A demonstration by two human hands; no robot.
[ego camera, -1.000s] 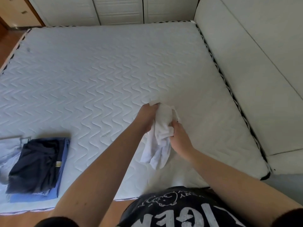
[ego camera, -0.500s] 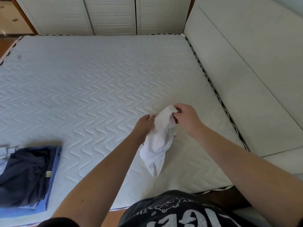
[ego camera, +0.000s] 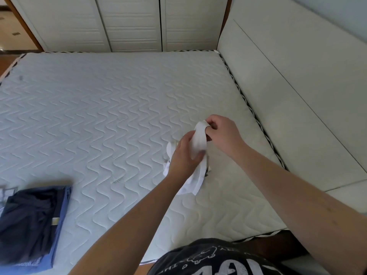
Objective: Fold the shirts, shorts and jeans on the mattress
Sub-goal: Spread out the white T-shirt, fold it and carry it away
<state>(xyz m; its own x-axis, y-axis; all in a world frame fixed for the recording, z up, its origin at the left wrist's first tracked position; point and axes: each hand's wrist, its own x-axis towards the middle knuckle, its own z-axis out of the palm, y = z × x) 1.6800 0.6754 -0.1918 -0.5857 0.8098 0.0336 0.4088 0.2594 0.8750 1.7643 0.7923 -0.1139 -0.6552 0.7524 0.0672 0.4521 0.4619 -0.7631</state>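
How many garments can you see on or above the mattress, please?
3: a white garment gripped by both hands above the mattress; a dark garment on a blue one at the near left corner. More may lie beyond the left edge.

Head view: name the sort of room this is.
Probably a bedroom: a bare quilted mattress, a padded headboard along its right side, and white panelled wardrobe doors beyond it. Folded clothes lie on the mattress.

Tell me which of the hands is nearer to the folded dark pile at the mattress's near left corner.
Left. The left hand grips the white garment mid-mattress, on the side toward the dark pile; the right hand pinches the garment's top, farther right and farther from the pile.
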